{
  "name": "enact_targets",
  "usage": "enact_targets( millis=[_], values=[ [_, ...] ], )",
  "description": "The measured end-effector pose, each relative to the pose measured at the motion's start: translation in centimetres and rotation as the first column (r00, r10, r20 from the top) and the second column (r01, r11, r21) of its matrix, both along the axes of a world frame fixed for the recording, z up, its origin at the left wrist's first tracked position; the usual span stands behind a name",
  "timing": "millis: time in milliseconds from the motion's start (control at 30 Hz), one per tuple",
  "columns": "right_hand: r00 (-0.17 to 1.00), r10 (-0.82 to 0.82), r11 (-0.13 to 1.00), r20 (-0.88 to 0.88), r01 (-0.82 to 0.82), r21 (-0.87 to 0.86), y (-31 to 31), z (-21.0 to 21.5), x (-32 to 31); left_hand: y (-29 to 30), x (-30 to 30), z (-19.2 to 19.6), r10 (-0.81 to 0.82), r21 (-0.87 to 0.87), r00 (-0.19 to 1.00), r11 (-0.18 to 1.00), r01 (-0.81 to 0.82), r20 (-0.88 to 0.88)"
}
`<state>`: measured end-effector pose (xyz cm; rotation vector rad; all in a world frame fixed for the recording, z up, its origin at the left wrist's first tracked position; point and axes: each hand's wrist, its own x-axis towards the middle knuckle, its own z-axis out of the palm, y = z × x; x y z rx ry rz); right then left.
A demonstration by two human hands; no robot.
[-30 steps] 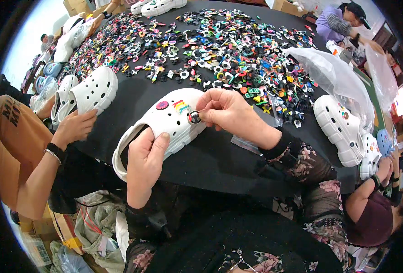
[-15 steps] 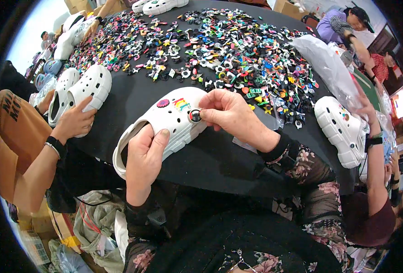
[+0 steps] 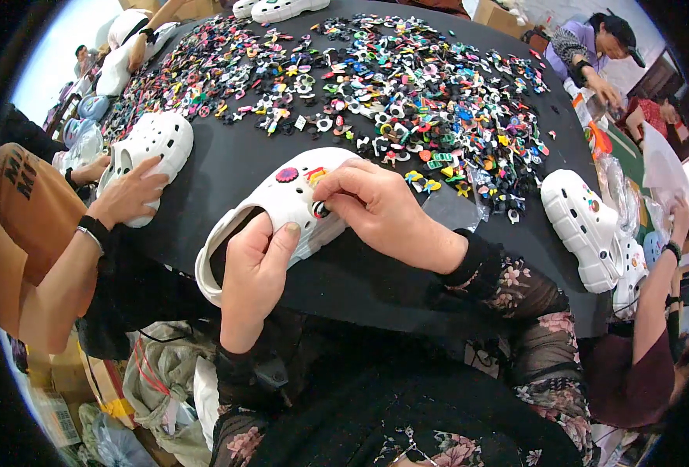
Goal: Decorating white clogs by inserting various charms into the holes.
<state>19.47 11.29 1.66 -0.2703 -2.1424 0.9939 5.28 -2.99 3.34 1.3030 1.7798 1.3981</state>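
A white clog (image 3: 270, 204) with holes in its upper is tilted in front of me, its toe pointing away to the right. My left hand (image 3: 255, 272) grips it by the heel opening, thumb pressed on the side of the upper. My right hand (image 3: 379, 208) is closed in a pinch on a round black-and-white shoe charm (image 3: 320, 209) at the clog's upper; the fingers partly cover it. Whether its stem is seated in a hole is hidden. A magenta round charm (image 3: 287, 175) and a rainbow-coloured charm (image 3: 315, 177) sit on the upper, the latter partly behind my fingers.
Loose shoe charms (image 3: 430, 109) are heaped over the far half of the black table (image 3: 344, 288). A small clear bag (image 3: 451, 210) lies beyond my right wrist. Another white clog (image 3: 580, 226) stands at right. At left, a co-worker's hand (image 3: 132, 194) holds a white clog (image 3: 156, 144).
My right fingers have shifted left over the round charm, which now shows more edge-on. At right, the long plastic bag has left the table's edge, and a co-worker's arm has moved outward.
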Motion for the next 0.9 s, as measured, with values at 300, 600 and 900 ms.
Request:
enact_targets(
  millis=[300,600,900],
  values=[
    [0.993,-0.091,0.976,-0.075,0.104,0.193,-0.7,-0.8,-0.9,0.2,-0.6,-0.4,0.026,0.014,0.999,1.000,-0.025,-0.047],
    [0.993,-0.085,0.896,-0.080,0.111,0.431,-0.7,-1.5,-0.5,0.4,-1.1,-1.5,0.028,0.070,1.000,0.997,-0.029,0.011],
    [0.993,-0.119,0.988,-0.020,0.121,0.096,-0.8,-1.1,-0.3,0.4,-1.0,-0.7,0.045,0.006,0.999,0.999,-0.045,-0.024]
  ],
)
